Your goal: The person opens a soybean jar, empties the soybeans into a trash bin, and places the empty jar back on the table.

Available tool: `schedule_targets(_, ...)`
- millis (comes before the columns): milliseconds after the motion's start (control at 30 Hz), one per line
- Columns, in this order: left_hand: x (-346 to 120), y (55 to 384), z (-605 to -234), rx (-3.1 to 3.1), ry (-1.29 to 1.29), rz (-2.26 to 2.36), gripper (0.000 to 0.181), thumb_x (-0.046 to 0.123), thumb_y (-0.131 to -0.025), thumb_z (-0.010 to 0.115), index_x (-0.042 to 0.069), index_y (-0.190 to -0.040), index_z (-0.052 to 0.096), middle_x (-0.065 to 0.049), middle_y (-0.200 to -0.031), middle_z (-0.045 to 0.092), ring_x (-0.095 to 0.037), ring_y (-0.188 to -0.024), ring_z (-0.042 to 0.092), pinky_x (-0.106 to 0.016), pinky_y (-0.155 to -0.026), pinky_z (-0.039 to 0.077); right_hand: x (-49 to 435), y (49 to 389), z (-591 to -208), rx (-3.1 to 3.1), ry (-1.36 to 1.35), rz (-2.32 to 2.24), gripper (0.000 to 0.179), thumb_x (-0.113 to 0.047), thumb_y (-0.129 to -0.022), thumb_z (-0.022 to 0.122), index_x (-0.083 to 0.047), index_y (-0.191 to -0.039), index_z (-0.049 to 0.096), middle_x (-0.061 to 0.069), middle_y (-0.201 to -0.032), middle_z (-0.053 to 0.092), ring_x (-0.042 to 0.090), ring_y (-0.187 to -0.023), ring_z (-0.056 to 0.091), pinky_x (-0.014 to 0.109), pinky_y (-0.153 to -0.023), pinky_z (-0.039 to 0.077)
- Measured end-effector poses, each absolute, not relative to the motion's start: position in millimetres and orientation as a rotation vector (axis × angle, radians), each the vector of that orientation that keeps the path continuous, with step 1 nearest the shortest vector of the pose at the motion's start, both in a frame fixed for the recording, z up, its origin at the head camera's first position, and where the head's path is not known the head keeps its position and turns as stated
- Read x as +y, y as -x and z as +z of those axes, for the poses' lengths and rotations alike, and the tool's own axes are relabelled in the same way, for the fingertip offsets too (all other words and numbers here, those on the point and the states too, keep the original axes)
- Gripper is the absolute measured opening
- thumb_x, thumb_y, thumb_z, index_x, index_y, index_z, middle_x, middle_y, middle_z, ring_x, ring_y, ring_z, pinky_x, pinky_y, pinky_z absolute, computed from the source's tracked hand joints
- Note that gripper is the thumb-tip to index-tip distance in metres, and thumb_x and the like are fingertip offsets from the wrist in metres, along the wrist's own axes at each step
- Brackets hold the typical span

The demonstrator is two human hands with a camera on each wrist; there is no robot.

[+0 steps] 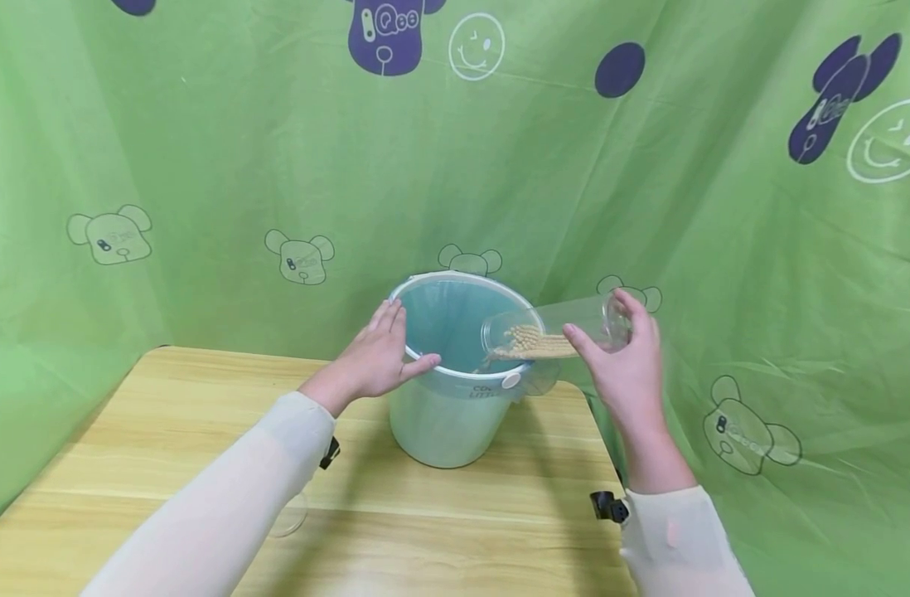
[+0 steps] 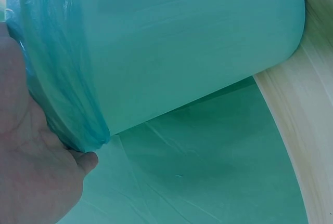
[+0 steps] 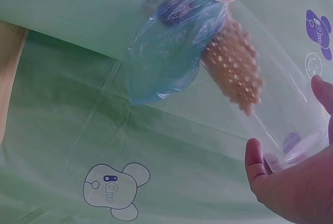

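A pale green trash can with a white rim stands upright, lined with a thin blue plastic bag folded out over the rim. My left hand rests on the rim's near left side, fingers straight and thumb spread. Beyond the can's right side, my right hand grips a clear plastic jar round its base end. The jar is tipped nearly on its side, its mouth over the can's opening. Small tan rounded pieces lie along its lower wall, reaching the mouth. The can's bottom inside is hidden.
The can stands on a wooden table near its back edge. A clear round lid lies on the table, partly behind the left sleeve. Green printed cloth hangs close behind the table and along its sides.
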State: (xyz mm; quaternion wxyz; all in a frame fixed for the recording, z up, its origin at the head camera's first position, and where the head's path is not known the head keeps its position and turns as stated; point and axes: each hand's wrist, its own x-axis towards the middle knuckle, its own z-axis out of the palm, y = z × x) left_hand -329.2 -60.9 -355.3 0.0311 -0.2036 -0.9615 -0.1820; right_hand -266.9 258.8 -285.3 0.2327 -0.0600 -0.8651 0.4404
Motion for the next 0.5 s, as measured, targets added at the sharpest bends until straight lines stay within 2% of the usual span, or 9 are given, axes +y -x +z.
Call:
schedule_targets(233,-60.7,330.1,-356.0,-2.96,0.631,-0.564,0.115,0.085,-0.089,0.026,-0.003,-0.16,0.005,-0.022,-0.169,-0.001,-0.034,-0.159,-0.006,-0.049,-0.131,0.009,256.5,267.0,-282.2,-2.375,0.143,1.154,0.091,-0.052,-0.08,0.08,-0.037,-0.156,0.032,0.012,-0.156,0.035,0.035,-0.138,0.042,0.059,-0.116,0.039)
schedule_targets(500,-61.8,330.9,-356.3,-2.967,0.626,-0.582,0.117,0.087,-0.087,0.025,-0.003,-0.16,0.004,-0.021,-0.17,-0.003,-0.033,-0.159,-0.007,-0.048,-0.13,0.008,254.2,267.0,-276.2,-2.374,0.117,1.144,0.089,-0.049,-0.081,0.08,-0.038,-0.155,0.033,0.013,-0.153,0.037,0.035,-0.135,0.043,0.06,-0.115,0.04)
